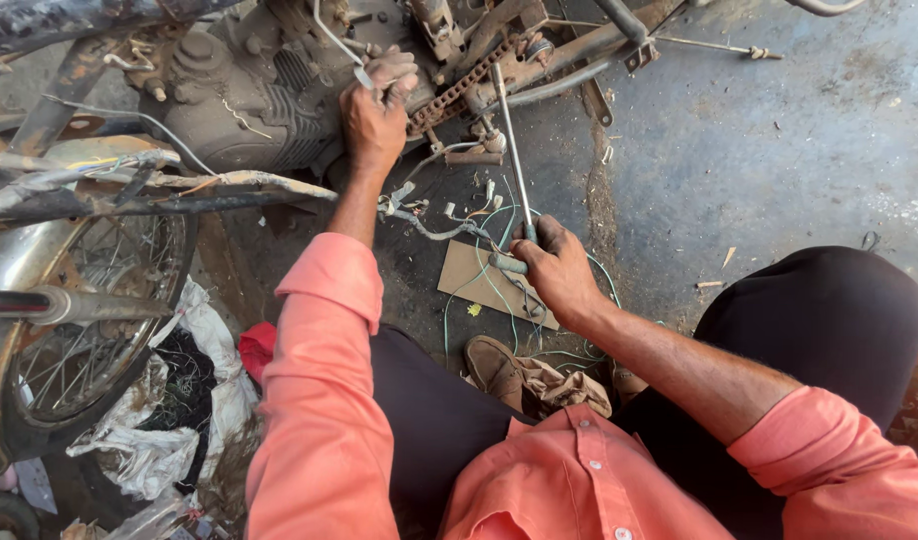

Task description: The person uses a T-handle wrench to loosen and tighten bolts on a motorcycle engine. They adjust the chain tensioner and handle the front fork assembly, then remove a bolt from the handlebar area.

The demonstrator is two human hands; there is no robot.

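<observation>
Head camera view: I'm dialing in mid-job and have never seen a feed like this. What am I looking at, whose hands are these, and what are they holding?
The single camera sits on the person's head and looks down, so the pink sleeves and both hands are the wearer's own. The person sits on a stained concrete floor facing a stripped motorcycle engine with its drive chain exposed. The left hand reaches up to the engine and pinches a small metal part. The right hand grips the handle of a long T-shaped wrench that runs up toward the chain. Below lie a cardboard piece and loose green wires. A spoked wheel stands at left.
</observation>
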